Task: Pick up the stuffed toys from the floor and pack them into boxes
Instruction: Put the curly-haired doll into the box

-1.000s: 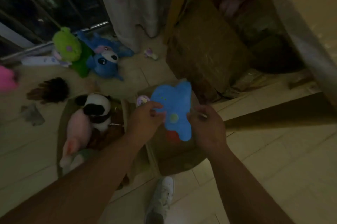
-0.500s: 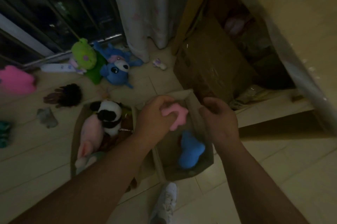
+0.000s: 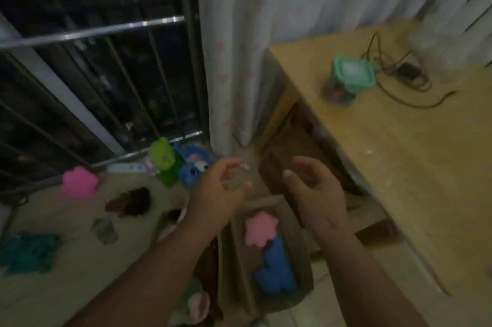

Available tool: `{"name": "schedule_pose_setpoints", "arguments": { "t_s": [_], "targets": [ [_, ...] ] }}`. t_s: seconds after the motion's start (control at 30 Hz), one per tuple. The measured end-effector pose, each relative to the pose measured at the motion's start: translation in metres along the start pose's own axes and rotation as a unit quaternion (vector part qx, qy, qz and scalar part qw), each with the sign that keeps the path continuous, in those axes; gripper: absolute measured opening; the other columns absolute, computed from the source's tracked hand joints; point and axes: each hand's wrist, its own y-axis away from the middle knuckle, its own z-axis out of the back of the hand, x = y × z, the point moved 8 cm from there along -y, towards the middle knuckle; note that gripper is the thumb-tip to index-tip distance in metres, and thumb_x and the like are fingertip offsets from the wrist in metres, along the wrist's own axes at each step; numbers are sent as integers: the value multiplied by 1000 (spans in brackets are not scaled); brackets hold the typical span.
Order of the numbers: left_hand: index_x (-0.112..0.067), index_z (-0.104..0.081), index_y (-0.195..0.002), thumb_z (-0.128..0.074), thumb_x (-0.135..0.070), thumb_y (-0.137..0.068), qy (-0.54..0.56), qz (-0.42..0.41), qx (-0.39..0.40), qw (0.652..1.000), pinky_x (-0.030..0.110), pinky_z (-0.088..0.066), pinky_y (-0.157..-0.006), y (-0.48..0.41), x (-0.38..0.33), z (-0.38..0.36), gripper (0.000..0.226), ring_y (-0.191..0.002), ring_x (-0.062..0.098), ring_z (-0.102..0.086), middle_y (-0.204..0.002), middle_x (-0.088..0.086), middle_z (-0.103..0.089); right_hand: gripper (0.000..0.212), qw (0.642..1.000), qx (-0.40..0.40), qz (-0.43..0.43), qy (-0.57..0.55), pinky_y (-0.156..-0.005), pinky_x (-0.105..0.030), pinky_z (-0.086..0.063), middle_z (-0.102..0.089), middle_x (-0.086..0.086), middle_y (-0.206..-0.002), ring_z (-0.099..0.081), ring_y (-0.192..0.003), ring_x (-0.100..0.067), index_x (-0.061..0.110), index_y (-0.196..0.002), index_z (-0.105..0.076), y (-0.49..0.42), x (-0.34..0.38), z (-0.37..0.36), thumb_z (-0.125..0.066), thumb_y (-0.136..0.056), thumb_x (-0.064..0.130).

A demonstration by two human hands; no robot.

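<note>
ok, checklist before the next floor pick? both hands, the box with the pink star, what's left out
1. Empty left hand: ok, fingers relaxed, holding nothing.
2. Empty right hand: ok, open, holding nothing.
3. The pink star toy and blue toy inside the box: ok, both lie within its walls.
4. Cleared floor: not ok; the green toy, pink toy, teal toy and dark toy lie out.
5. Room left in the box: cannot tell, too dim.
</note>
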Motion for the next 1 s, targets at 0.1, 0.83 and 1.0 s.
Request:
{"name": "schedule_pose_setpoints", "arguments": {
  "t_s": [0.1,0.83,1.0],
  "targets": [
    [-49,-57,-93,-70,-45,-60,11,-25,-18,999,37,-55,-83,20,-53,43,36,-97,4,-61,-101,-12,-64,25,999,-13,38,-11,-77,-15,-49,-67,18,-98,-63,-89,6,31,-106,-63,28,66,12,-71,-84,24],
    [-43,-57,-100,-73,-18,-80,44,-244,-41,968,30,-51,-90,194,-289,277,36,-103,-4,-56,-108,-22,-60,27,966,-70,248,-11,-70,-7,-49,-65,19,-106,-62,-95,6,27,-114,-64,230,360,47,-67,-87,29],
    [-43,-58,-104,-73,-22,-81,40,-255,-42,965,30,-50,-90,209,-291,310,34,-106,0,-55,-110,-21,-60,25,962,-73,261,-17,-65,0,-43,-62,21,-108,-58,-93,13,29,-113,-62,260,384,38,-65,-89,29]
  ]
}}
